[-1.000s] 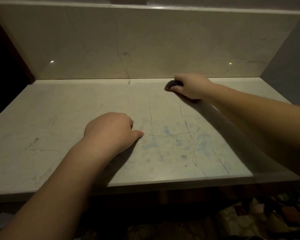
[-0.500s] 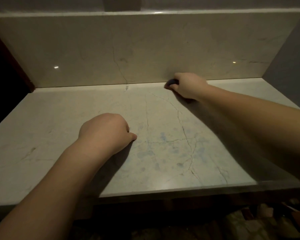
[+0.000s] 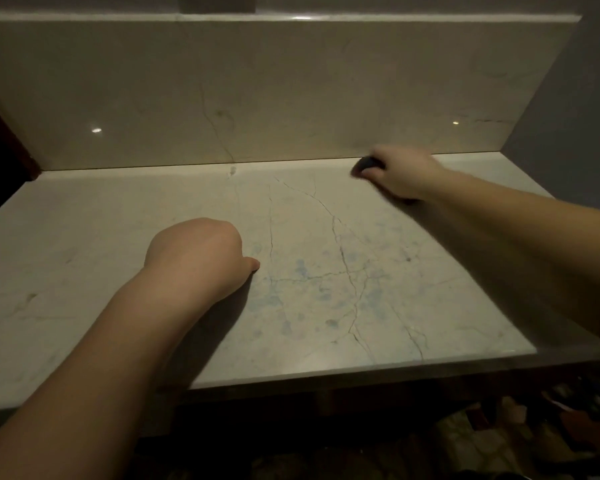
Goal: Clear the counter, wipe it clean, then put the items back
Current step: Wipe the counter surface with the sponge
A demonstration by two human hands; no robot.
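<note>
A pale marble counter (image 3: 118,244) with dark veins and faint blue stains fills the view. My right hand (image 3: 400,176) is at the back of the counter, close to the backsplash, closed around a small dark cloth (image 3: 366,165) that is pressed on the surface. Only a dark edge of the cloth shows past my fingers. My left hand (image 3: 201,256) rests as a loose fist on the middle of the counter, thumb tip pointing right, holding nothing.
A marble backsplash (image 3: 274,91) rises behind the counter, and a grey wall (image 3: 575,109) closes the right side. The front edge (image 3: 326,375) drops to a dark floor with cluttered items (image 3: 551,410) at the lower right. A dark gap lies at the far left.
My right hand has slid with the cloth from the middle back toward the backsplash and a little to the right. My left hand has stayed in place.
</note>
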